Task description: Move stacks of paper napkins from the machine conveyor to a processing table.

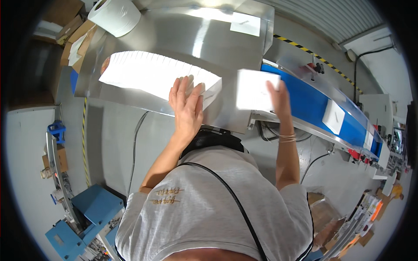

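Observation:
A long row of thin white cartons (143, 71) stands packed side by side on the steel table. My left hand (186, 98) rests on the right end of that row, its fingers stretched out and slightly apart. In my right hand (281, 98) is a single white carton (252, 89), gripped at its right edge, where the table meets the blue conveyor belt (300, 98). Both this carton and the hand are a little blurred. The side of the carton away from me is hidden.
More white cartons lie on the belt, one midway (334, 116) and another near its far end (368, 140). A clear guard (322, 78) runs along the belt's far side. At the table's back are a white roll (114, 17) and a flat white carton (245, 24).

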`<state>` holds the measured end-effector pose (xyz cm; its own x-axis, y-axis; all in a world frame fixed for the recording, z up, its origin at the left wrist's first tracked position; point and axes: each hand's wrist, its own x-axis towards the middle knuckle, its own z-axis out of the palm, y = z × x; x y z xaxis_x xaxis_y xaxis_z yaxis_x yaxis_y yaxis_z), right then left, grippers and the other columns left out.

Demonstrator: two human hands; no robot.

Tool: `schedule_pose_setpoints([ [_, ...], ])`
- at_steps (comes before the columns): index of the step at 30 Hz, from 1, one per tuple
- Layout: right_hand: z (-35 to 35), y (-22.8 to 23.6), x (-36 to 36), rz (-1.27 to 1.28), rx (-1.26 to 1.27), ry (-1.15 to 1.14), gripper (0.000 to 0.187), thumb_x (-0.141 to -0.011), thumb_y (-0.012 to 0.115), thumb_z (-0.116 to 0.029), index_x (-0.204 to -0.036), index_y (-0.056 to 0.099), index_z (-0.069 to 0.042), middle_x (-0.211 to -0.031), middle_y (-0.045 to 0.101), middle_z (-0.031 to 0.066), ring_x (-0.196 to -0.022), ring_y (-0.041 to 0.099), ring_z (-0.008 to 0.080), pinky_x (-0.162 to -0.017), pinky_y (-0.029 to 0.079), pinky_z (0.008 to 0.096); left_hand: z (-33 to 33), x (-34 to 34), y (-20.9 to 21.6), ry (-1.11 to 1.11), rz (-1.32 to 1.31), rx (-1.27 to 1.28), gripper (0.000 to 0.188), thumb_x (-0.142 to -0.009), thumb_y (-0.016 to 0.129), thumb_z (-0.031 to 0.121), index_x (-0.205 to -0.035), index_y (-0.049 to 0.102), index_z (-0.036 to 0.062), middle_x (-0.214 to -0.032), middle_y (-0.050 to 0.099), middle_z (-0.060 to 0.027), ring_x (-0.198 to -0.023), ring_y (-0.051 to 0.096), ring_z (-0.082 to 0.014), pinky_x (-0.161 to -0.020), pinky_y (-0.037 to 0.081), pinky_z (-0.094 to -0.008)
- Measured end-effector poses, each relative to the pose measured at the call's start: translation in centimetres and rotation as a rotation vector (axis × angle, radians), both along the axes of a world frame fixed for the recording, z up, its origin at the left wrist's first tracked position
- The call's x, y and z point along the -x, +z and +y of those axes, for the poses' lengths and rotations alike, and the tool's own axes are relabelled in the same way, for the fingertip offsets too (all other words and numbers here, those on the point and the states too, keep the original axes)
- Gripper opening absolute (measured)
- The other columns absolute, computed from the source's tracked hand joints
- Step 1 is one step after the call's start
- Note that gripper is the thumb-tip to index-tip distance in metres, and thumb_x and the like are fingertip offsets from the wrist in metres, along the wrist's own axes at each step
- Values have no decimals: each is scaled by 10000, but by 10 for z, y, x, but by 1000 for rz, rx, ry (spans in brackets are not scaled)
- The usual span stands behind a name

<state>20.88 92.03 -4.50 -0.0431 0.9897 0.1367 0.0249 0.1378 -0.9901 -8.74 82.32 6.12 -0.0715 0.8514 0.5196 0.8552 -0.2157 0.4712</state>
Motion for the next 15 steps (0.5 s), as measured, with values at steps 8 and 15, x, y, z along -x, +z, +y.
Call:
schedule_pose_setpoints([
  [8,-6,64,-21,-1128,-158,-447,629,-763,751,-216,-1285,469,-11,-1157,583,176,-1057,546,356,-906,439,427,1,2,-4,-20,11,-31,337,-746,645,-64,-1057,679,62,-1314,486,-173,-1262,394,-401,-1031,275,-540],
  [15,2,97,106,-493,-207,617,539,-755,742,-148,-1248,529,-106,-1225,549,82,-1110,530,233,-904,461,340,1,3,11,-109,112,61,293,-760,622,16,-1041,680,81,-1395,413,-190,-1338,290,-420,-1066,185,-562],
])
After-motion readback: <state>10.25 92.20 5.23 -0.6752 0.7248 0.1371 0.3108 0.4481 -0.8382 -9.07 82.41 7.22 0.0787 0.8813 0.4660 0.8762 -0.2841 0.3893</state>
